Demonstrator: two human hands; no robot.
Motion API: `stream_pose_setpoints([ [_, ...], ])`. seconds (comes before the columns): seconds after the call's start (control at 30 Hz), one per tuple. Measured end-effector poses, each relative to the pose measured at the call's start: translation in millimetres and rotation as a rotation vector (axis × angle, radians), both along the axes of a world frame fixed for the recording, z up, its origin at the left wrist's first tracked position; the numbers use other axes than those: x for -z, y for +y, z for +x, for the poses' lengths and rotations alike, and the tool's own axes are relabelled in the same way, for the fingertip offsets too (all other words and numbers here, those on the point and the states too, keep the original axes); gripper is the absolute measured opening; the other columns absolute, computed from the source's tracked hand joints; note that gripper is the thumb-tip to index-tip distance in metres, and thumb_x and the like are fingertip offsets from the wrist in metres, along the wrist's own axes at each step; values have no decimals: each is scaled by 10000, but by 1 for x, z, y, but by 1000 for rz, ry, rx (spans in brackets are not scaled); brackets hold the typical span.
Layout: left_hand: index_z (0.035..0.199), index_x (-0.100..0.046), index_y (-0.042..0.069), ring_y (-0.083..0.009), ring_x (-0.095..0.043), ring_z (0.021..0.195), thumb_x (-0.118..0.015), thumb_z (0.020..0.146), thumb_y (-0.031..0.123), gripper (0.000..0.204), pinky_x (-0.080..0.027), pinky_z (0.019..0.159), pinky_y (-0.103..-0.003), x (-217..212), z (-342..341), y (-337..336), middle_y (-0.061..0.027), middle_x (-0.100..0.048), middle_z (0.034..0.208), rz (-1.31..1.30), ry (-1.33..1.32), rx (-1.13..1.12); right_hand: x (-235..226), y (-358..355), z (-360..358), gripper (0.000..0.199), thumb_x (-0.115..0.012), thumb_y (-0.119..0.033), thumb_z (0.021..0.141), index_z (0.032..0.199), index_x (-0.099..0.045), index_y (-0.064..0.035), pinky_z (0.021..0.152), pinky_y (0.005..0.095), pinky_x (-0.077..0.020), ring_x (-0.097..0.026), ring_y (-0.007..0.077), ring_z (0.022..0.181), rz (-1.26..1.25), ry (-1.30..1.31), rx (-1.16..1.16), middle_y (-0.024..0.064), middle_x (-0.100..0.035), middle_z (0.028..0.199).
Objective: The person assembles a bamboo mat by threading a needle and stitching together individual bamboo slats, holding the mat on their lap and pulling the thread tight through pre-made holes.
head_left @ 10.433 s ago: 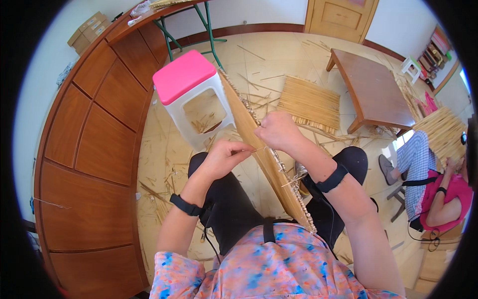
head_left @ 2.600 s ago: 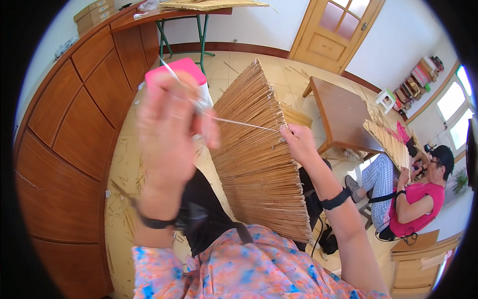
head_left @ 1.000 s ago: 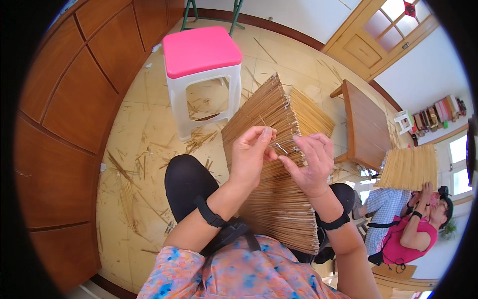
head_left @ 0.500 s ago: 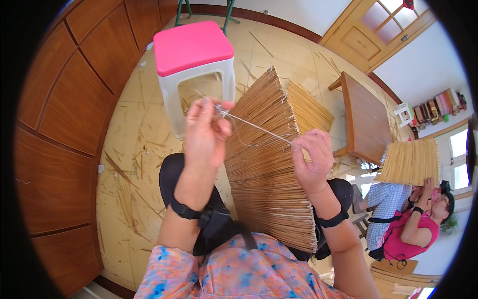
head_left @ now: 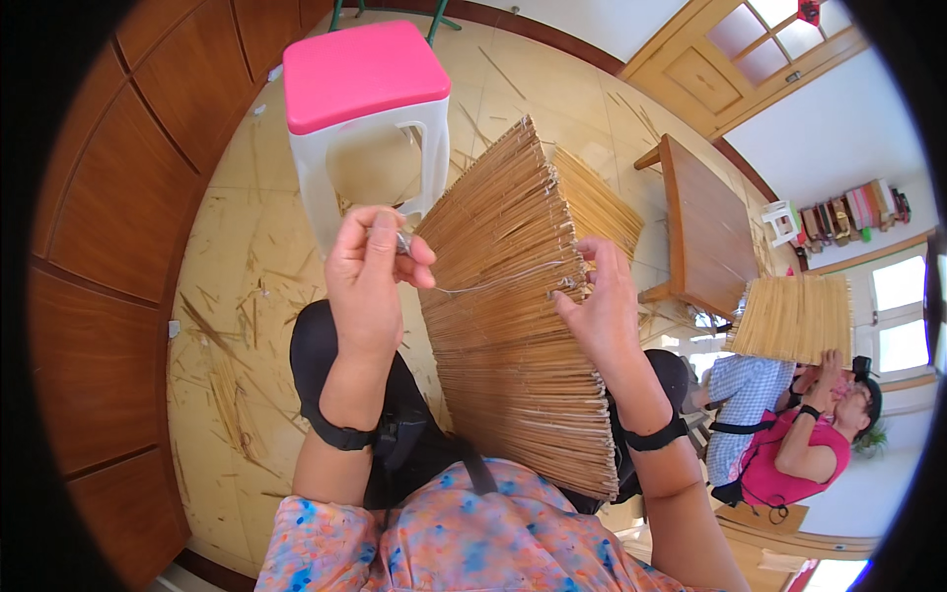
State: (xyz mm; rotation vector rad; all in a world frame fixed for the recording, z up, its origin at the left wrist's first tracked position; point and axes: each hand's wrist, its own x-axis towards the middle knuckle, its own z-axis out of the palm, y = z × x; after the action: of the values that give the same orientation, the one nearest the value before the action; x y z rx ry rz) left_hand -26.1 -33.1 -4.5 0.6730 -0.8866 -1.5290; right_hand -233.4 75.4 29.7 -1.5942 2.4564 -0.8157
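Since the frame half a second ago: left hand (head_left: pixel 367 281) sits lower and nearer the lap; the thread runs shorter and slacker between the hands; right hand (head_left: pixel 599 306) stays at the mat's right edge.
Since one second ago: the hands, then close together on the mat, are now well apart.
Left grip: closed; thumb and fingertips (head_left: pixel 414 252) pinch a small grey metal needle (head_left: pixel 402 240), only its tip showing. Hand raised clear of the mat, just left of it.
Right grip: fingers curled loosely onto the mat's edge, thumb pressing where the thread enters; whether it pinches the thread itself cannot be told.
Thread: thin pale thread (head_left: pixel 493 283) runs from the left fingertips across the mat face to the right thumb, sagging slightly.
Mat: flat woven mat of tan straw-coloured reeds (head_left: pixel 513 375) rests tilted on the person's lap, far end fanning toward the stool.
Stool: white plastic stool with pink seat (head_left: pixel 365 74) stands on the floor just beyond the mat's far end.
Floor: pale tiled floor (head_left: pixel 237 316) strewn with loose reed scraps.
Bench: brown wooden bench (head_left: pixel 705 227) stands to the right, beyond the mat.
Nearby: another person in a pink top (head_left: pixel 794 459) holds up a second reed mat (head_left: pixel 794 316).
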Motion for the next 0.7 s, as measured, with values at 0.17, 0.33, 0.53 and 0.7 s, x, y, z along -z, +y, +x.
stream_pose_setpoints([
  [0.17, 972, -570, 48, -118, -555, 514, -499, 1026, 210, 185, -461, 488, -228, 4, -5, 5, -72, -612, 694, -45, -101, 89, 10, 8, -7, 389, -767, 1, 694, 1036, -588, -50, 789, 410, -515, -615, 374, 923, -33, 200, -163, 171, -591, 1069],
  [0.33, 966, -567, 40, -109, -552, 508, -501, 1024, 203, 186, -462, 490, -224, 4, -10, 8, -67, -612, 690, -42, -98, 147, 5, 8, 0, 117, -638, -24, 871, 969, -574, -23, 676, 373, -520, -658, 296, 788, -6, 88, 101, 163, -663, 944],
  [0.53, 964, -565, 36, -79, -547, 509, -492, 1025, 194, 184, -456, 483, -196, 2, -21, 18, -52, -602, 678, -27, -171, 341, 12, 11, -10, 37, -481, -91, 1013, 1015, -463, -59, 597, 237, -483, -610, 98, 748, -217, -738, 208, 109, -668, 943],
  [0.7, 978, -590, 44, -58, -524, 499, -515, 1016, 196, 173, -427, 455, -184, -4, -25, 22, -26, -589, 660, -25, -311, 483, 12, 9, -17, 28, -471, -90, 1016, 1020, -447, -77, 582, 212, -458, -591, 102, 726, -177, -885, 249, 121, -656, 942],
])
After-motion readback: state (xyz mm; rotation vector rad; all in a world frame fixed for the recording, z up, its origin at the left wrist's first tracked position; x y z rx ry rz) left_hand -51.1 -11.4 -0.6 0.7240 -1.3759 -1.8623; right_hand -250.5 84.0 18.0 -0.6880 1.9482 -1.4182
